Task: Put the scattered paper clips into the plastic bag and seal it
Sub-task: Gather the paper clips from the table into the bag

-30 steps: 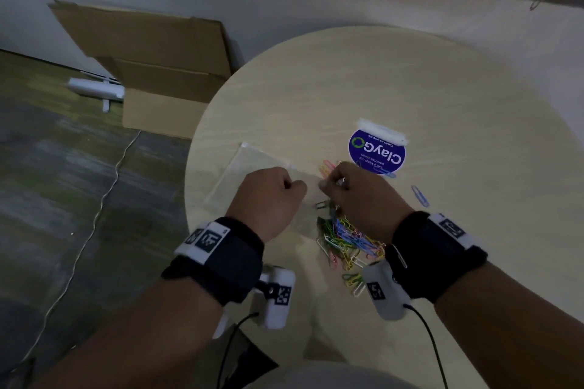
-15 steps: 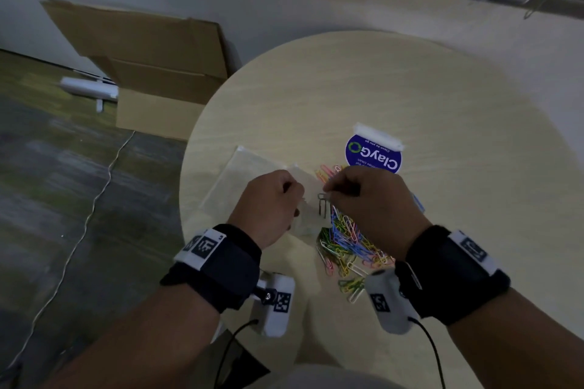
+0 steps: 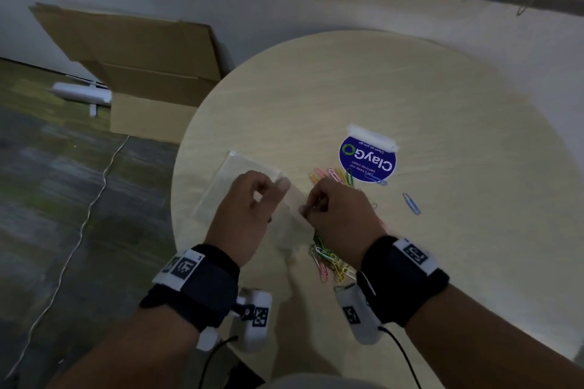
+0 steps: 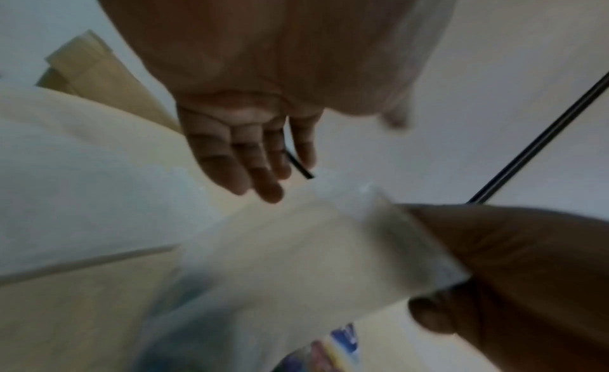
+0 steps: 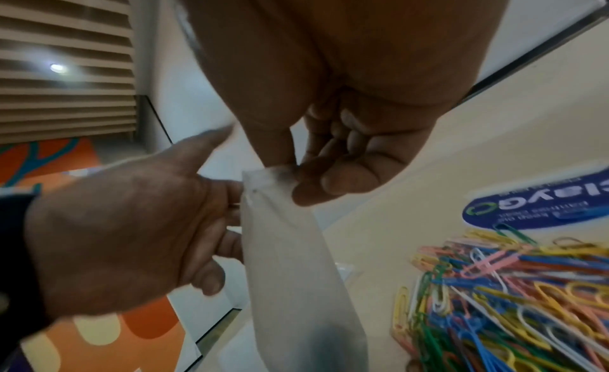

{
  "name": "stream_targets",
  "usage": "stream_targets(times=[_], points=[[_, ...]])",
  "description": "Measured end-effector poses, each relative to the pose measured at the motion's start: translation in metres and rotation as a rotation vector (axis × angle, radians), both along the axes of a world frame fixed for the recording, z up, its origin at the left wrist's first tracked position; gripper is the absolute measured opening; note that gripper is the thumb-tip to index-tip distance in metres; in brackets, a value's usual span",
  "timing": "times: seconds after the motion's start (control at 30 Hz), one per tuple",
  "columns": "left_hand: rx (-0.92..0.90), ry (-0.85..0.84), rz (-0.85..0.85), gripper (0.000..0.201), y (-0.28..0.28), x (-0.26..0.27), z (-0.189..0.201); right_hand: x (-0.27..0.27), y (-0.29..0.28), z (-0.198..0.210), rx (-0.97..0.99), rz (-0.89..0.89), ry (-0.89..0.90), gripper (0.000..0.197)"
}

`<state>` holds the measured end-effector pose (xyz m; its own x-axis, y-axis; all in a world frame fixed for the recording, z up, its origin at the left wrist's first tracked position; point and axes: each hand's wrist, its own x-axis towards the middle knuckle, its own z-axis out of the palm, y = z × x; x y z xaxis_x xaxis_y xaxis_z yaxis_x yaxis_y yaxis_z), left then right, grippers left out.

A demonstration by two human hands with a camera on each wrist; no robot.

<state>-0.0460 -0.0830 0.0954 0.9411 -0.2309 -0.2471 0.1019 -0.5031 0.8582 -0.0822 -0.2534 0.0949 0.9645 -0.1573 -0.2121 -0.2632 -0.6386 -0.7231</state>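
Observation:
A small clear plastic bag (image 5: 290, 260) hangs upright between my hands, just above the round table (image 3: 442, 136). My right hand (image 5: 291, 175) pinches its top edge between thumb and forefinger; it also shows in the head view (image 3: 308, 207) and the left wrist view (image 4: 494, 260). My left hand (image 5: 131, 221) has relaxed fingers (image 4: 247, 164) and a raised thumb, with fingertips touching the bag's left edge (image 3: 290, 218). A dark blur shows through the bag's bottom. Coloured paper clips (image 5: 510, 286) lie heaped to the right, partly under my right hand (image 3: 328, 259).
A flat stack of clear bags (image 3: 234, 170) lies left of my hands near the table edge. A blue round ClayGo sticker (image 3: 368, 158) sits beyond the clips, and one blue clip (image 3: 410, 203) lies apart at right. Cardboard boxes (image 3: 142, 73) stand on the floor.
My right hand held a dark clip at the bag's mouth; now it pinches the bag's top edge. The left hand's closed grip has loosened, and the bag stands more upright.

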Motion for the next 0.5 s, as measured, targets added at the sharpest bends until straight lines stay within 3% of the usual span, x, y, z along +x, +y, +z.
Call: stream_targets(times=[0.1,0.17,0.23,0.33,0.37,0.43,0.5], points=[[0.111,0.056,-0.128,0.106,0.003,-0.003,-0.025,0.004,-0.007,-0.006,0.08,-0.037,0.022,0.021],[0.222,0.105,-0.27,0.118,-0.002,-0.003,-0.043,0.006,-0.011,-0.005,0.122,0.006,0.037,0.022],[0.267,0.104,-0.314,0.098,-0.006,0.0,-0.061,0.008,-0.02,-0.007,0.15,0.013,0.062,0.024],[0.312,0.01,-0.307,0.062,-0.002,0.004,-0.073,0.01,-0.066,-0.022,0.11,-0.181,0.068,0.015],[0.331,-0.028,-0.316,0.057,0.0,0.005,-0.072,0.008,-0.088,-0.032,0.012,-0.273,0.08,0.014],[0.37,-0.086,-0.332,0.057,0.007,0.005,-0.074,0.002,-0.126,-0.052,-0.213,-0.415,0.2,0.034],[0.401,-0.09,-0.347,0.065,0.012,0.005,-0.075,-0.003,-0.141,-0.069,-0.331,-0.439,0.334,0.049]])
